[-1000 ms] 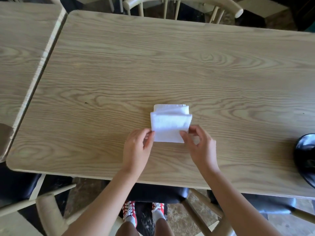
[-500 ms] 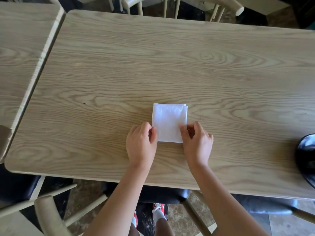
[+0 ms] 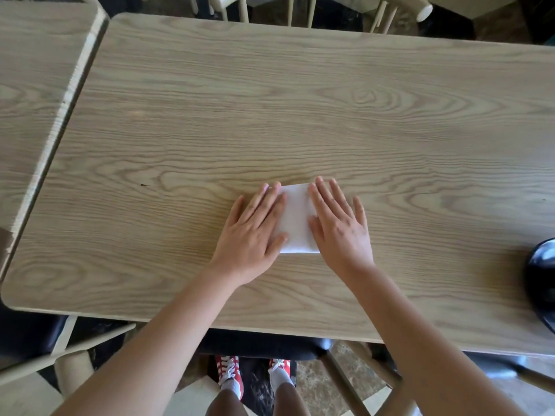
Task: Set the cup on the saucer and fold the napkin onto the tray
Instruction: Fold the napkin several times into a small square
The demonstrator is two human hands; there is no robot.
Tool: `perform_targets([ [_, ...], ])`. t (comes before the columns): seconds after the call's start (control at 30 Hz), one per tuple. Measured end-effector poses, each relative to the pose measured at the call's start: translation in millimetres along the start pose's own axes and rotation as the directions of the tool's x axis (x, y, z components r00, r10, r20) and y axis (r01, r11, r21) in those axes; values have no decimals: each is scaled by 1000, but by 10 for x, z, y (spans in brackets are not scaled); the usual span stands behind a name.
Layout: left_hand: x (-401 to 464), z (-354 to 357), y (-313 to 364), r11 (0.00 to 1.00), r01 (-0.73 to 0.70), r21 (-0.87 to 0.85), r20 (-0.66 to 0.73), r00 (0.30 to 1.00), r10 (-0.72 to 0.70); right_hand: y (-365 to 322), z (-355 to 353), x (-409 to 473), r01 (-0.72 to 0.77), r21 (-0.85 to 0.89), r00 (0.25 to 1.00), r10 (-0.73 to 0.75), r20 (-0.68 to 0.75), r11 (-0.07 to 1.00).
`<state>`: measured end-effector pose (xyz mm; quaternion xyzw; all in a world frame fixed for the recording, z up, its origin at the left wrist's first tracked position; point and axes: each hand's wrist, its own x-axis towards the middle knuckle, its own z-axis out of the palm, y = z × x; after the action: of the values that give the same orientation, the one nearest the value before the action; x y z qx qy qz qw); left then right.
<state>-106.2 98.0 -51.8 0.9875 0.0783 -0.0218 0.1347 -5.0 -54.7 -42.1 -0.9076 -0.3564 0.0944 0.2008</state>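
Observation:
A white napkin, folded into a small rectangle, lies flat on the wooden table near its front edge. My left hand rests palm down on the napkin's left side, fingers spread. My right hand lies flat on its right side, also with fingers apart. Only a strip of napkin shows between the hands. A glossy black rounded object, cut off by the frame, sits at the table's right edge. No cup, saucer or tray is clearly in view.
A second wooden table butts against the left side with a narrow gap. Pale wooden chairs stand at the far side, and chair parts show below the front edge.
The napkin's top flap came down flat. Both hands went from pinching its near corners to lying flat on top of it, pressing on its left and right sides.

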Motion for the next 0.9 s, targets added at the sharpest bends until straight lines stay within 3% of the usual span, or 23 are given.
perform_targets([
  [0.17, -197, -24, 169, 998, 65, 12, 1, 998, -65, 255, -238, 320, 237, -34, 942, -221, 254, 971],
  [0.23, -329, -11, 318, 997, 77, 25, -10, 997, -77, 269, -319, 477, 300, -109, 924, -260, 281, 948],
  [0.3, -423, -12, 429, 996, 93, 4, -49, 995, -92, 229, -336, 488, 255, -165, 954, -220, 205, 953],
  [0.43, -198, -110, 462, 970, 160, -180, -228, 953, -200, 39, -174, 47, 11, -86, 986, -25, -164, 996],
  [0.5, 28, -135, 433, 995, 42, -87, -203, 977, -59, -40, -36, -136, -67, -68, 990, 58, -128, 995],
  [0.6, 212, -84, 311, 989, -138, 57, -34, 990, 141, -63, 130, -228, -111, -121, 994, 112, 3, 987],
  [0.9, 312, 14, 17, 984, -170, 44, 17, 985, 169, 170, 77, -25, 76, -223, 997, -68, 45, 972],
])
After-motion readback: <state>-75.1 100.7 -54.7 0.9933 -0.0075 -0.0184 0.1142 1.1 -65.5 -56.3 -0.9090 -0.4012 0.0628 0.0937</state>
